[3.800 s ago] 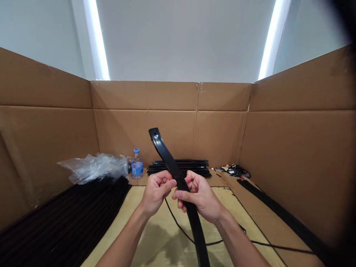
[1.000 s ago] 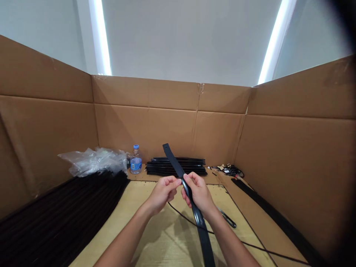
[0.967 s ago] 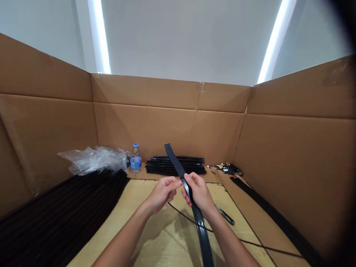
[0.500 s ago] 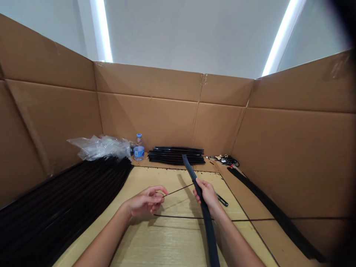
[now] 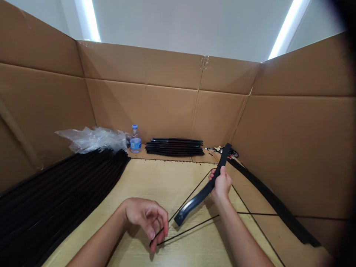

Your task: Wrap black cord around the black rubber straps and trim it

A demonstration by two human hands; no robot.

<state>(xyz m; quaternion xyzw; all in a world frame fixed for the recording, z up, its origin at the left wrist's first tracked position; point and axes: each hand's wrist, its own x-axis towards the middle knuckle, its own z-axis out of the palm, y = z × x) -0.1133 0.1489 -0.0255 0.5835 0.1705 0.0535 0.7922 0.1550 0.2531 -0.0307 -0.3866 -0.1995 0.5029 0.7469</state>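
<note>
Head view: gripping curved black strip [image 5: 205, 190] in closed right hand [image 5: 221, 185], right of centre over tabletop [image 5: 161, 178]; hooking thin cord [image 5: 191, 228] in half-curled left hand [image 5: 147, 220]. Noting dark bundle [image 5: 69, 181] leftward, bottle [image 5: 136, 144] and stack [image 5: 174, 147] behind. Hemmed by cardboard walls [image 5: 144, 104] on three sides; widest toward tabletop's middle.

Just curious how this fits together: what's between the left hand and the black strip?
In the head view, a thin black cord stretches from the left hand to the right hand, which grips the black strip.
</note>
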